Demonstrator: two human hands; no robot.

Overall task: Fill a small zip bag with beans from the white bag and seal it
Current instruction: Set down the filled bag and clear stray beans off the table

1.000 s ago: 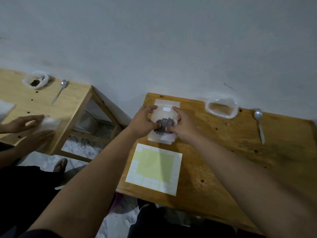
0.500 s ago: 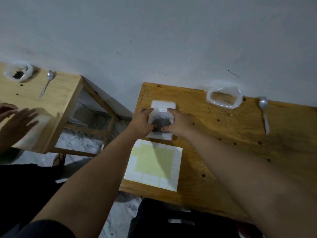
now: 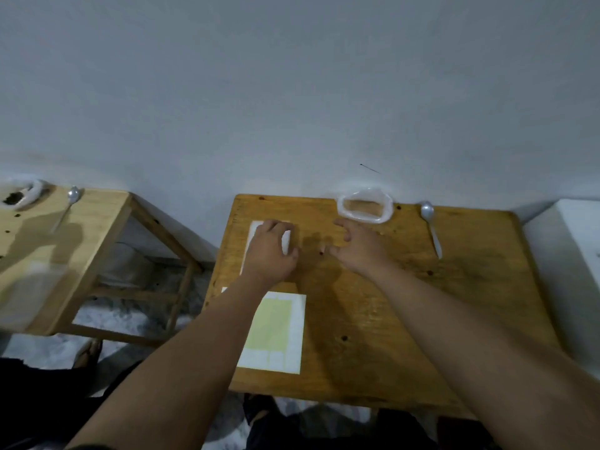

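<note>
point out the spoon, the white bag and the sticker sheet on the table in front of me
spoon (image 3: 427, 210): head view, on its bowl
white bag (image 3: 364, 219): head view, near rolled rim
sticker sheet (image 3: 273, 329): head view, green middle

Wooden table (image 3: 406, 319) is sitting against the wall, carrying a rolled-down white bag (image 3: 365, 209) at the back, a spoon (image 3: 431, 227) lying just right of it, a white sheet (image 3: 255, 230) back left, and a yellow-green card (image 3: 276, 332) lying near the front edge.
</note>
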